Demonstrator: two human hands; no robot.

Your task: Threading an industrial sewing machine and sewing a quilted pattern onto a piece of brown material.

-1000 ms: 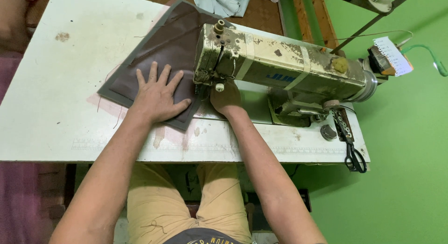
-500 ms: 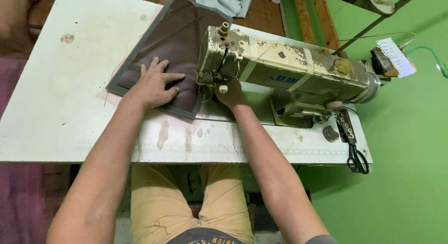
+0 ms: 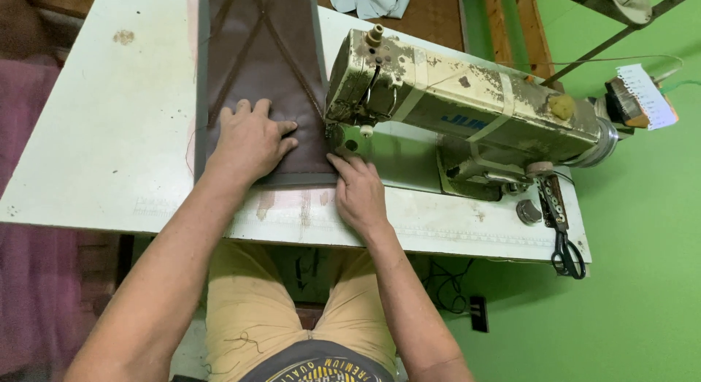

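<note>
Bright even light, soft shadows under arms, sharp focus, mild wide-angle bending at edges.

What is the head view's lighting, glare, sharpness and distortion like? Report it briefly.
Head view: even, soft light; faint shadows under the left hand and right hand; mild sheen on the brown fabric panel; sewing machine and scissors sharp; wide-angle bend in the table edges.

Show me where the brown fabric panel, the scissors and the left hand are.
brown fabric panel (image 3: 259, 53), head view, on its stitched middle.
scissors (image 3: 567, 250), head view, on the handles.
left hand (image 3: 252, 141), head view, on its back.
</note>
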